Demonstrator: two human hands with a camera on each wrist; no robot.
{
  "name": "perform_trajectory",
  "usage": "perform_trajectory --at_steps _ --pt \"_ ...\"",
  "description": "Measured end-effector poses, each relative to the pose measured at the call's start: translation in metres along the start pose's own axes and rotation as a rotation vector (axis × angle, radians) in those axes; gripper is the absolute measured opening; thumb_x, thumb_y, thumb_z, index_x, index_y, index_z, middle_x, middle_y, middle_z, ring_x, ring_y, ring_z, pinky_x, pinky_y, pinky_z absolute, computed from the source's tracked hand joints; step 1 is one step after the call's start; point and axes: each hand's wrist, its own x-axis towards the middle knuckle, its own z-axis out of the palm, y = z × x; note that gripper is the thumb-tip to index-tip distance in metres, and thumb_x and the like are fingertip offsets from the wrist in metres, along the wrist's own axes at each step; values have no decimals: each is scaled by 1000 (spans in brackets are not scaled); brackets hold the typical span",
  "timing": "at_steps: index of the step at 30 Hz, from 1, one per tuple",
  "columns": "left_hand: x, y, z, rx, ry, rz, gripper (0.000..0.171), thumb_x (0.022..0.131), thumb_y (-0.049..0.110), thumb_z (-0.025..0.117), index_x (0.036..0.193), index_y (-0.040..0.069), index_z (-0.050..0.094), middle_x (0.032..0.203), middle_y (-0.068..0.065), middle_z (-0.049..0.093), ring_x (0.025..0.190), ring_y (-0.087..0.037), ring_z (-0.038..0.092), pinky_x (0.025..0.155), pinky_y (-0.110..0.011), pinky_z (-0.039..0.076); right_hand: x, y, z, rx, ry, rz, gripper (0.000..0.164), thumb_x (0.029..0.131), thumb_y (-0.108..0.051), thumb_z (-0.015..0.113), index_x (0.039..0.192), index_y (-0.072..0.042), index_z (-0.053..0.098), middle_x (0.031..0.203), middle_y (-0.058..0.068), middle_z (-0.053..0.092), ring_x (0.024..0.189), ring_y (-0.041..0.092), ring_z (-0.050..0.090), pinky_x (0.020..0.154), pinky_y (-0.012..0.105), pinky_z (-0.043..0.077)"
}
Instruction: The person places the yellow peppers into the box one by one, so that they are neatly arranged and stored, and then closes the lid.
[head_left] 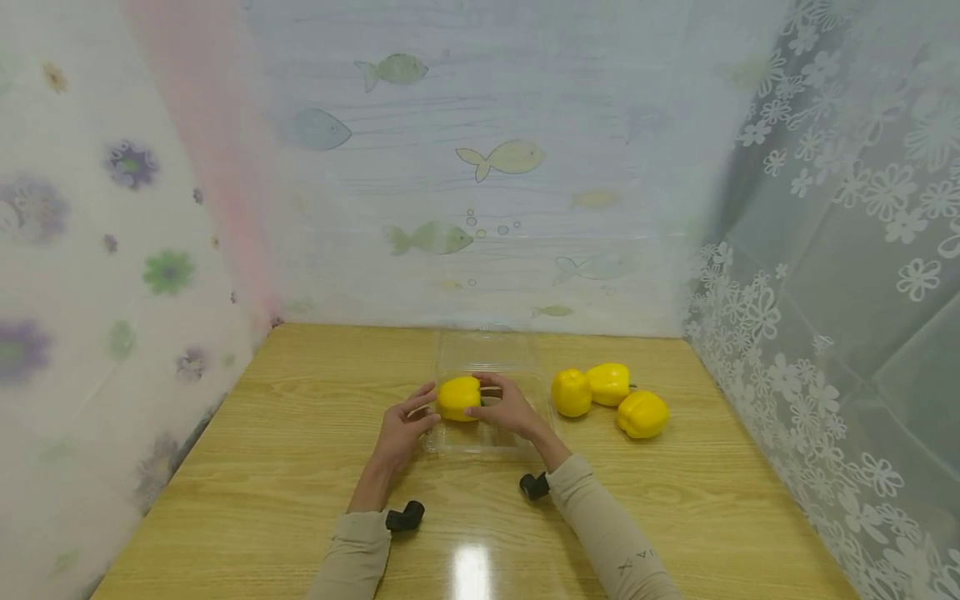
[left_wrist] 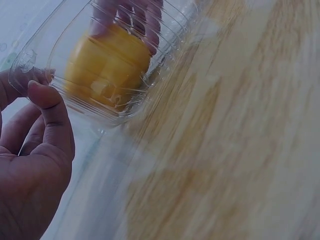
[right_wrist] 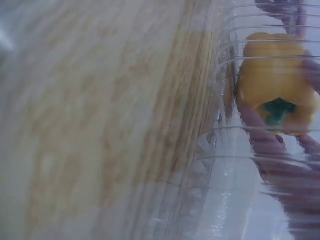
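A clear plastic clamshell container (head_left: 480,451) lies on the table with its lid (head_left: 487,348) folded back toward the wall. Inside its left part is a yellow bell pepper (head_left: 457,398), its green stem (right_wrist: 278,110) turned to the right. My right hand (head_left: 510,408) reaches into the container and grips this pepper between thumb and fingers. At the container's left rim is my left hand (head_left: 401,433); in the left wrist view its thumb and forefinger pinch the rim. Through the ribbed plastic wall, both wrist views show the pepper (left_wrist: 107,67) somewhat distorted.
To the right of the container sit three more yellow bell peppers, a left one (head_left: 572,393), a back one (head_left: 609,384) and a front one (head_left: 642,415). The wooden table (head_left: 300,433) meets a fish-patterned curtain (head_left: 480,192) behind; flowered curtains hang at both sides.
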Motion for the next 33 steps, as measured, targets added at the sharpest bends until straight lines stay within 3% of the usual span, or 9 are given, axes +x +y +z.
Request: perform_trajectory --at_steps 11,18,28,33 --pt "-1 3 2 1 1 -6 45 94 -12 62 138 -12 55 159 -13 42 87 -9 55 65 -16 46 2 2 0 -40 18 -20 70 90 -13 79 152 -9 46 147 21 48 134 41 50 105 51 49" --pt "-1 1 3 3 18 -7 42 93 -13 63 135 -14 57 157 -14 45 86 -9 55 65 -16 46 2 3 -1 -23 8 -33 71 90 -9 77 152 -3 43 148 26 46 135 46 48 105 55 47" --pt "-1 0 3 7 15 -17 41 93 -12 64 134 -14 58 158 -13 44 89 -8 55 66 -16 46 -13 -27 -4 -1 -46 -12 71 93 -5 72 153 6 37 151 31 41 137 50 43 106 55 47" --pt "-1 1 3 4 24 -16 40 93 -12 64 133 -15 58 158 -11 45 88 -8 54 66 -16 46 -7 -16 -2 -8 -37 -19 72 93 -6 73 154 5 35 153 31 39 138 50 42 105 55 48"
